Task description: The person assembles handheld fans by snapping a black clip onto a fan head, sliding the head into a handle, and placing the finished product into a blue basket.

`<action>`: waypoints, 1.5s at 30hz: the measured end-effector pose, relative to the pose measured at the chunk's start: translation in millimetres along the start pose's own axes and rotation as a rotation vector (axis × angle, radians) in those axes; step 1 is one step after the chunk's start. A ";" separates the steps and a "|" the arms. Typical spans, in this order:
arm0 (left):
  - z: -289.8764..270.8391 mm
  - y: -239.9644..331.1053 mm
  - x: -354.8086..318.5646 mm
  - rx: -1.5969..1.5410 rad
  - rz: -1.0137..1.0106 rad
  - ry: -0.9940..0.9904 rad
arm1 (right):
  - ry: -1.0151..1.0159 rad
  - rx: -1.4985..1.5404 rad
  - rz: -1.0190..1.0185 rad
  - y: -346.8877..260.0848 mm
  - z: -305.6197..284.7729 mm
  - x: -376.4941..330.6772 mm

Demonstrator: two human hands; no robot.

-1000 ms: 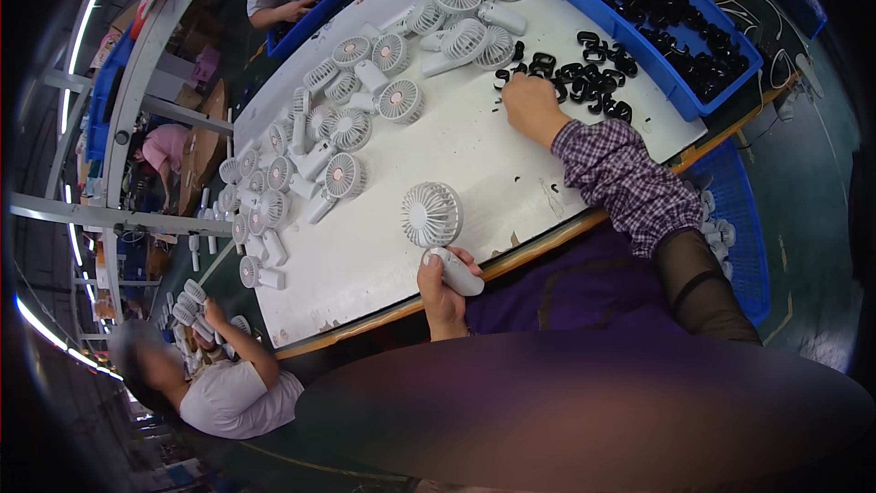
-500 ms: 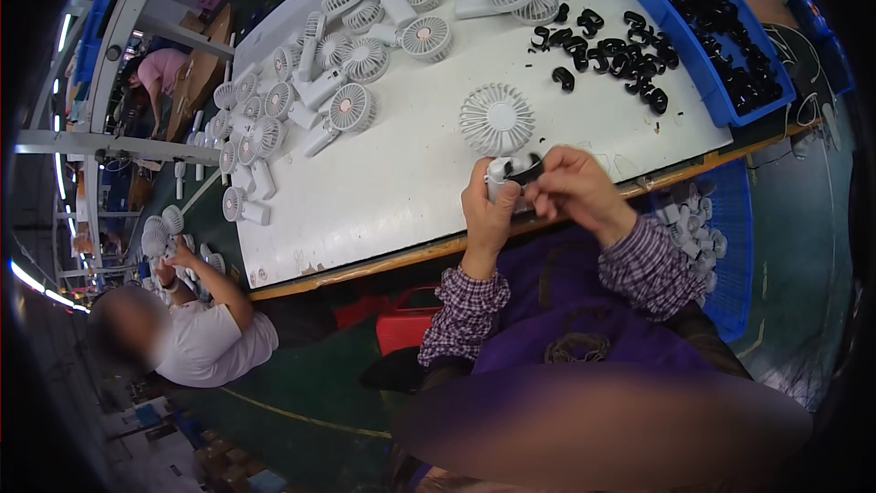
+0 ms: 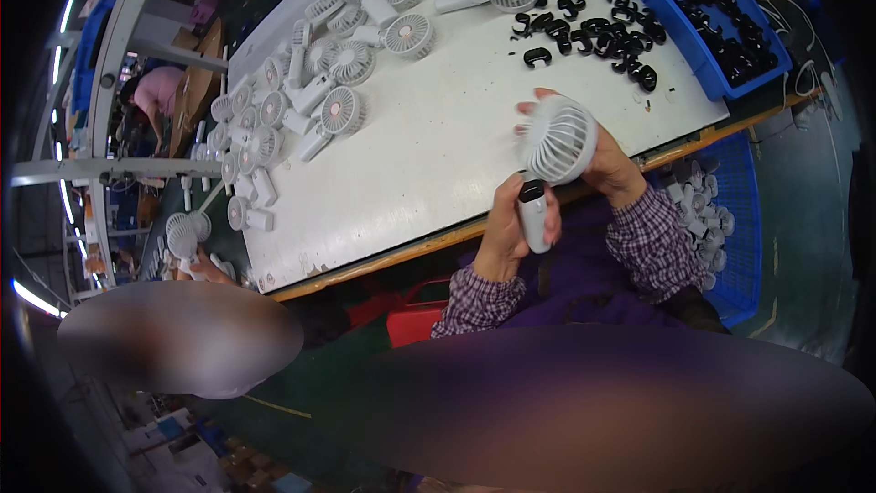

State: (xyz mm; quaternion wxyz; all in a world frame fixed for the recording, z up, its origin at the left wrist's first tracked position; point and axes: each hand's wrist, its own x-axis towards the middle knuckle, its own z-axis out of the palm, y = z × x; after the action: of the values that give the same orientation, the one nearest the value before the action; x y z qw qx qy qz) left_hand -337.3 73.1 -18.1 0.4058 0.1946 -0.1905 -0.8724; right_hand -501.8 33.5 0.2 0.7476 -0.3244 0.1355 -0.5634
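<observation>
My left hand [image 3: 504, 230] is closed round a white fan handle [image 3: 537, 232] with a glossy black clip-shaped piece [image 3: 531, 190] at its upper end. Just above it, my right hand [image 3: 613, 162] grips a round white fan head [image 3: 560, 139] from behind, most of its fingers hidden by the grille. The fan head sits very close to the handle's top; whether they touch I cannot tell. Both hands are over the table's near edge. More black pieces [image 3: 598, 32] lie loose on the white tabletop [image 3: 411, 146], beyond my right hand.
Several white handheld fans [image 3: 342, 111] crowd the table's left and far side. A blue bin [image 3: 730, 82] of black pieces stands at the far right. A blue basket [image 3: 744, 246] with white parts is below the table's right edge. A co-worker [image 3: 182, 338] is at the left.
My right hand has left the black piece and picked the fan head up off the table. The black piece now sits on the handle, which my left hand has turned and brought nearer.
</observation>
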 end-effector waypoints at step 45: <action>-132.6 258.7 -111.0 2.465 0.542 1.000 | 1.483 -0.790 0.437 41.7 -363.5 -285.3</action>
State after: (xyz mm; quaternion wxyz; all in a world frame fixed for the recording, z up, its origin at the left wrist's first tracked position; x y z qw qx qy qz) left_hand -41.7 -17.9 16.4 0.1520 0.6783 -0.7064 0.1335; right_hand -770.6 184.6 -346.5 0.3904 -0.0757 0.8328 -0.3850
